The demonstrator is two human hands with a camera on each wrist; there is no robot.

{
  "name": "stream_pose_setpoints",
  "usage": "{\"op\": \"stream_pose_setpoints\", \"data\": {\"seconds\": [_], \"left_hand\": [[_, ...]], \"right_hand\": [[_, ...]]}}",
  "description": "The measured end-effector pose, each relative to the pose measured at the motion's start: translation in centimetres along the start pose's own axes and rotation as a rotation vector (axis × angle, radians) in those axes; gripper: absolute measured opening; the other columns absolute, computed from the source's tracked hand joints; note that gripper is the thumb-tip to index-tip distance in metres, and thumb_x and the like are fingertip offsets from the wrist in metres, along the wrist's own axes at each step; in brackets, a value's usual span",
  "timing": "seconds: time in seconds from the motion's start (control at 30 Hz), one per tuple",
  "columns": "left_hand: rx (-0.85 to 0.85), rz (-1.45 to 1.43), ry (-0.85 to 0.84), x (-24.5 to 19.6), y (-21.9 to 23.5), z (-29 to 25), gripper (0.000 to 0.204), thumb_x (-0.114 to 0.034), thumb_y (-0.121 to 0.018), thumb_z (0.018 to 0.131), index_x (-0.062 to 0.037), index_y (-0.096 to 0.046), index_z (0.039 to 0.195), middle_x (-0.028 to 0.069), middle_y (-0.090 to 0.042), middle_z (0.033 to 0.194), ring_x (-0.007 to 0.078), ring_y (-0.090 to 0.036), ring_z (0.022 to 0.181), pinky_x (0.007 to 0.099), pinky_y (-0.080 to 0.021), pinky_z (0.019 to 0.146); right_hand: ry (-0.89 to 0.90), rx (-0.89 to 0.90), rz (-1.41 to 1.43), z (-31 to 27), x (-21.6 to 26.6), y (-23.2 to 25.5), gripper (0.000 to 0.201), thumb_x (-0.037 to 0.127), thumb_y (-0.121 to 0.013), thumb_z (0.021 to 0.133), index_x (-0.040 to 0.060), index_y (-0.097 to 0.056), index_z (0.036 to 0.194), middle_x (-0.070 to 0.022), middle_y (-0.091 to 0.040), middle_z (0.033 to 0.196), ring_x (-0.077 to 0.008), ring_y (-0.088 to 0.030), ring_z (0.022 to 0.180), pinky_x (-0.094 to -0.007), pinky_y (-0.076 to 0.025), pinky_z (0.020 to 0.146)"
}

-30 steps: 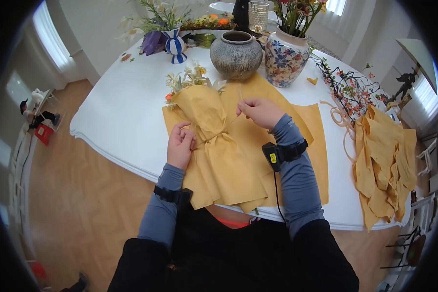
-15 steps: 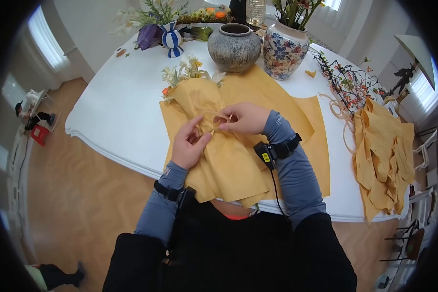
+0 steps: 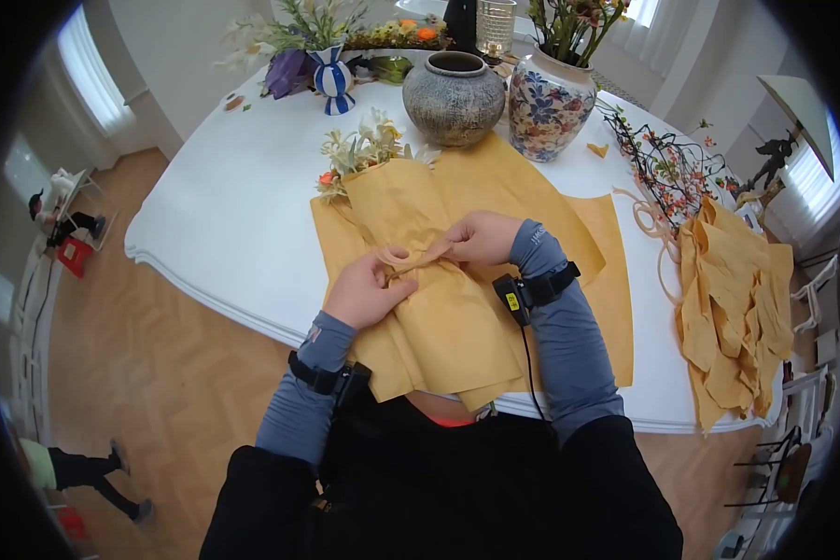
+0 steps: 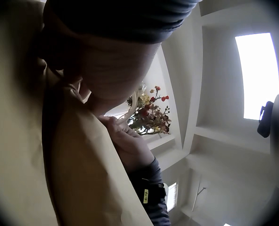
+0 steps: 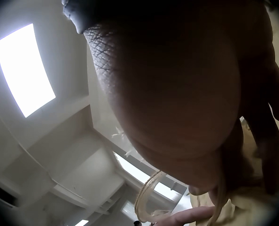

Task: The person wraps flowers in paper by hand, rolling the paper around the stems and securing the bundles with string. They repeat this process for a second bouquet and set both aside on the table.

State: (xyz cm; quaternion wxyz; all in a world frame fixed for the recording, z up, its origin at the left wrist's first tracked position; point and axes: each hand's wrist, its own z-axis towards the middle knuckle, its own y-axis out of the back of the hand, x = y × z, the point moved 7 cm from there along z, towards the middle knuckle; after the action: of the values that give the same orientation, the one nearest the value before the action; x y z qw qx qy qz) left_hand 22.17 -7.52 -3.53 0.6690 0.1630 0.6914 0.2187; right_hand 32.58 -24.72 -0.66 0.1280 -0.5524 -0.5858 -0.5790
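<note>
A bouquet wrapped in tan paper (image 3: 457,327) lies in front of me, its white, yellow and orange flowers (image 3: 369,145) at the far end. Around its gathered waist runs a pale tan ribbon (image 3: 427,254); a loop of the ribbon (image 5: 146,195) stands out in the right wrist view. My left hand (image 3: 366,287) pinches the ribbon on the left side of the waist. Opposite it, my right hand (image 3: 483,238) pinches the ribbon too, fingertips close over the paper. The wrist views are dark, and the palms hide most of the fingertips.
More tan paper (image 3: 616,280) lies under and beside the bouquet. Beyond stand a grey pot (image 3: 453,103), a floral vase (image 3: 549,107) and a blue-striped vase (image 3: 333,84). Crumpled paper (image 3: 733,317), spare ribbon (image 3: 658,224) and berry branches (image 3: 672,168) are at right.
The right hand came left from over the loose paper to the bouquet's waist. The left hand closed in there too, and a ribbon loop now shows between the hands.
</note>
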Motion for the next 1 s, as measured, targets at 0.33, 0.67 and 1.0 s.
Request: {"op": "stream_pose_setpoints", "data": {"seconds": [0.33, 0.67, 1.0], "left_hand": [[-0.074, 0.051, -0.163, -3.8, 1.1, -0.9, 0.039, -0.027, -0.08, 0.082, -0.0042, -0.068, 0.111, -0.001, -0.042, 0.06, 0.011, -0.042, 0.054, 0.03, -0.037, 0.052], [-0.145, 0.108, -0.227, -5.0, 1.2, 1.4, 0.037, -0.03, -0.08, 0.081, -0.004, -0.07, 0.106, 0.0009, -0.044, 0.058, 0.0133, -0.045, 0.052, 0.031, -0.038, 0.052], [-0.118, 0.19, -0.146, -4.4, 0.2, 0.8, 0.044, -0.033, -0.086, 0.077, -0.0036, -0.069, 0.105, -0.0057, -0.036, 0.06, 0.0066, -0.036, 0.055, 0.0266, -0.032, 0.051]], "right_hand": [[0.168, 0.05, 0.126, -1.6, 2.7, 0.3, 0.037, 0.037, -0.058, 0.103, 0.0074, -0.074, 0.118, -0.0046, -0.075, 0.109, -0.0112, -0.066, 0.092, -0.0269, -0.051, 0.089], [0.118, -0.09, 0.101, -0.4, 1.0, 0.8, 0.038, 0.036, -0.054, 0.105, 0.004, -0.072, 0.114, -0.0042, -0.073, 0.094, -0.0121, -0.066, 0.086, -0.0291, -0.054, 0.082], [-0.121, -0.142, 0.132, 0.5, -3.2, 1.3, 0.041, 0.039, -0.054, 0.104, 0.0047, -0.075, 0.097, -0.0049, -0.072, 0.08, -0.0149, -0.064, 0.07, -0.0309, -0.053, 0.069]]}}
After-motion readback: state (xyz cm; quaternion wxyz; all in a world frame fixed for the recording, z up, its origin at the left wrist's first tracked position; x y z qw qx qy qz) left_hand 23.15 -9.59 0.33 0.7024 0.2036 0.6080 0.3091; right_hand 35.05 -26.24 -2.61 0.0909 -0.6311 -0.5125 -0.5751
